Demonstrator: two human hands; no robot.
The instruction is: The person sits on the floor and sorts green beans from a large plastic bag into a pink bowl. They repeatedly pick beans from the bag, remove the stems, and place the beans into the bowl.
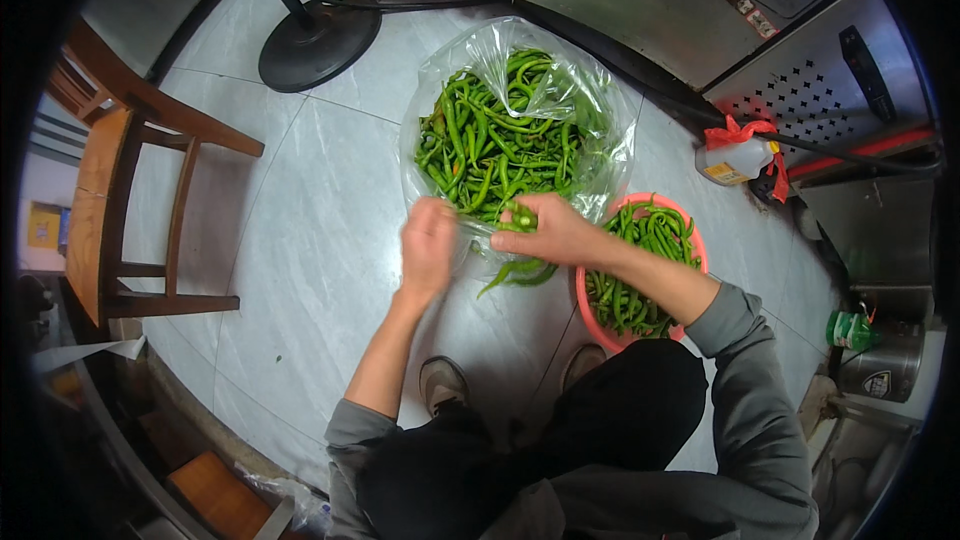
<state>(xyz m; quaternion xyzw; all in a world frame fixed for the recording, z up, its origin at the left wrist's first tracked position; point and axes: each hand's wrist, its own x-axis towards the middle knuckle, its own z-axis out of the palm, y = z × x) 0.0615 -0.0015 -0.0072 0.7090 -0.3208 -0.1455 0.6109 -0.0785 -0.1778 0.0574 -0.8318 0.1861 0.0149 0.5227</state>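
Long green chili peppers (487,142) fill an opened clear plastic bag (604,165) on the tiled floor. My right hand (551,229) is closed around a few of these peppers at the bag's near edge. Blurred, my left hand (429,244) is at the bag's near left edge, its fingers curled; what they hold cannot be made out. Below my right hand, loose peppers (525,271) lie on the near part of the bag. More green peppers (645,232) are in a pink plastic basin (583,300), partly hidden under my right forearm.
A wooden chair (97,202) stands at left. The round black base (319,45) of a stand is at upper left. Steel cabinets (600,7) line the far side. A plastic jug with a red bag (727,161) is at right, near a green bottle (851,330). My shoes are below the bag.
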